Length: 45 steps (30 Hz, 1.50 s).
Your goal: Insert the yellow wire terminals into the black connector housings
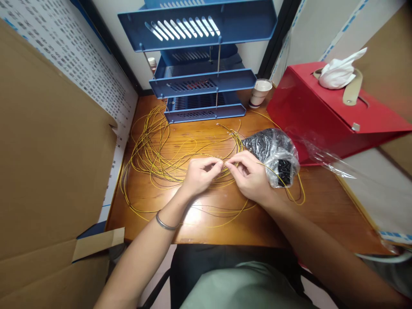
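Note:
Over the middle of the wooden table, my left hand [200,175] and my right hand [250,175] meet almost fingertip to fingertip. Both are closed in a pinch. A thin yellow wire [273,172] trails from behind my right hand, which grips its end. What my left fingertips hold is too small to make out. Long loops of yellow and dark wires [146,148] lie coiled behind and to the left, and a bunch of their ends [237,139] rests just beyond my right hand. A clear plastic bag [273,148] with black contents sits beside that hand.
A blue tiered tray rack [206,113] stands at the back, with a paper cup [260,92] next to it. To the right is a red tissue box [305,103]. Cardboard [51,141] walls off the left side. Wire loops reach near the table's [206,236] front edge.

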Tool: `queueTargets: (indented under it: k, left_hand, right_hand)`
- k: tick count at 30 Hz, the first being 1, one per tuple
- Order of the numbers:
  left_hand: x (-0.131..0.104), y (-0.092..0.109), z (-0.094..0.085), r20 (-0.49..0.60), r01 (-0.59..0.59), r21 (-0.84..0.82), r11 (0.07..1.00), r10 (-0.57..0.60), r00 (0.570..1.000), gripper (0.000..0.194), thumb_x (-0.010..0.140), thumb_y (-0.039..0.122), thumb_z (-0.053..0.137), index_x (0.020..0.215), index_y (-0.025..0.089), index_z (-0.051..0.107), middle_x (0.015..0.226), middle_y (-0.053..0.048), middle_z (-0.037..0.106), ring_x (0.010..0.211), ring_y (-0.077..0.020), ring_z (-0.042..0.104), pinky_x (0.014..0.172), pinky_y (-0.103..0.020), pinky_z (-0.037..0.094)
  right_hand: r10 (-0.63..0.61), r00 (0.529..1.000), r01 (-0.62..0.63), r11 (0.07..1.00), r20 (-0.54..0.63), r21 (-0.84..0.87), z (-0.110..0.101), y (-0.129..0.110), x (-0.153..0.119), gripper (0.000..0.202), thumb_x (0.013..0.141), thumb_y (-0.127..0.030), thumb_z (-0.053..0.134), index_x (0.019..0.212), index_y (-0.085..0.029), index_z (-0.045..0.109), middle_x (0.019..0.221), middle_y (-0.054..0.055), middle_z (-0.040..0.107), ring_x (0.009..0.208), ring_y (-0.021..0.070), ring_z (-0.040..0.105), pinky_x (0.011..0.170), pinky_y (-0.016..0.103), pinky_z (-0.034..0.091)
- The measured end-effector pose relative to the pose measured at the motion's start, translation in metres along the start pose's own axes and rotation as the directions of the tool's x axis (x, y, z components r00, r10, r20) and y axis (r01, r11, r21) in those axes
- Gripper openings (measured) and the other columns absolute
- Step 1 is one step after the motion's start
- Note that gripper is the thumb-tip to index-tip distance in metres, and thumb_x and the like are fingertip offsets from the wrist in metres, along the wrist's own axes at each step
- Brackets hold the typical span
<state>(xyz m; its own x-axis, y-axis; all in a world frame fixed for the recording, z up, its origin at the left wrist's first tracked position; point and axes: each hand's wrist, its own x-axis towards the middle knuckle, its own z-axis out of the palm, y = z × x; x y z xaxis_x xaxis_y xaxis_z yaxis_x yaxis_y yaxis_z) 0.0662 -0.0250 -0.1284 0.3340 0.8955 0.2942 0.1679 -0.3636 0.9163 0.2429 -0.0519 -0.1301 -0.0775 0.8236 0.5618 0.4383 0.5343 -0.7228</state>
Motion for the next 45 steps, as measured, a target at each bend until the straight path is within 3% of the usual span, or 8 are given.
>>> queueTargets:
  k: [5,11,18,26,32,38,42,45]
  left_hand:
    - [0.0003,-0.0015,0.0037,-0.04,0.06,-0.099,0.993,-0.064,0.997,0.042,0.094,0.048,0.062,0.07,0.014,0.071,0.055,-0.001,0.064,0.047,-0.0089,0.057,0.05,-0.019,0.046]
    - [0.0013,-0.0015,0.0012,-0.084,0.081,-0.211,0.974,-0.101,0.991,0.049,0.098,0.056,0.052,0.09,0.012,0.073,0.07,-0.005,0.072,0.046,-0.008,0.061,0.049,-0.019,0.048]
    - [-0.0005,0.0005,0.001,-0.034,-0.044,-0.032,0.999,0.043,0.999,0.021,0.092,0.034,0.067,0.09,0.014,0.074,0.079,-0.005,0.077,0.057,-0.0102,0.066,0.057,-0.019,0.052]
    - [-0.0013,0.001,0.0004,-0.049,-0.098,0.05,0.994,0.1,0.994,0.023,0.095,0.029,0.063,0.081,0.014,0.075,0.068,-0.003,0.074,0.059,-0.0101,0.066,0.061,-0.019,0.051]
    - [-0.0023,-0.0007,0.0036,-0.098,-0.015,0.011,1.0,0.016,0.995,0.031,0.095,0.037,0.063,0.077,0.015,0.075,0.056,0.0,0.067,0.047,-0.0082,0.058,0.051,-0.018,0.047]
    - [-0.0011,-0.0039,0.0042,-0.203,0.122,-0.077,0.99,-0.135,0.97,0.048,0.098,0.053,0.054,0.075,0.014,0.071,0.063,-0.003,0.072,0.045,-0.0088,0.06,0.05,-0.019,0.049]
    - [-0.0004,-0.0005,0.0007,-0.145,0.106,-0.069,0.992,-0.115,0.983,0.038,0.095,0.05,0.06,0.088,0.014,0.072,0.077,-0.005,0.076,0.049,-0.0094,0.063,0.053,-0.019,0.051]
    - [-0.001,0.0023,0.001,-0.074,0.071,-0.045,0.996,-0.074,0.995,0.028,0.089,0.042,0.069,0.09,0.015,0.073,0.073,-0.004,0.074,0.052,-0.0105,0.063,0.053,-0.02,0.051]
  right_hand:
    - [-0.005,1.0,0.005,1.0,-0.02,-0.011,0.0009,-0.0007,0.0,0.006,0.094,-0.016,0.065,0.09,-0.02,0.067,0.086,0.002,0.062,0.056,0.0091,0.046,0.049,0.026,0.036]
    - [0.026,0.998,-0.028,0.999,-0.061,-0.033,-0.0003,0.0008,0.0001,0.007,0.094,-0.017,0.065,0.088,-0.02,0.066,0.086,0.002,0.063,0.054,0.0087,0.044,0.049,0.027,0.036]
    - [0.01,1.0,-0.01,1.0,-0.026,-0.021,-0.0006,0.0006,0.0001,0.006,0.093,-0.017,0.066,0.088,-0.02,0.067,0.084,0.001,0.062,0.053,0.0082,0.044,0.049,0.027,0.036]
    - [-0.005,1.0,0.004,1.0,-0.017,-0.026,0.0001,0.002,-0.0009,0.005,0.093,-0.018,0.067,0.089,-0.02,0.068,0.083,0.001,0.062,0.053,0.0083,0.044,0.048,0.026,0.036]
    - [-0.024,1.0,0.023,0.999,-0.015,-0.038,0.0011,0.0013,-0.0011,0.004,0.093,-0.017,0.067,0.09,-0.02,0.068,0.082,0.001,0.062,0.053,0.0084,0.044,0.048,0.026,0.036]
    - [-0.019,0.998,0.017,0.999,-0.052,-0.045,0.0007,-0.0004,0.0003,0.005,0.092,-0.017,0.067,0.088,-0.02,0.069,0.083,0.002,0.064,0.05,0.0075,0.042,0.046,0.026,0.035]
    - [0.004,0.996,-0.009,0.998,-0.088,-0.06,-0.0005,-0.0009,0.0013,0.006,0.092,-0.02,0.067,0.086,-0.02,0.069,0.083,0.003,0.065,0.051,0.0089,0.045,0.046,0.027,0.036]
    - [0.028,0.997,-0.031,0.998,-0.069,-0.056,-0.0006,-0.0017,0.0016,0.008,0.093,-0.023,0.066,0.086,-0.021,0.069,0.081,0.003,0.065,0.053,0.0099,0.046,0.047,0.027,0.037]
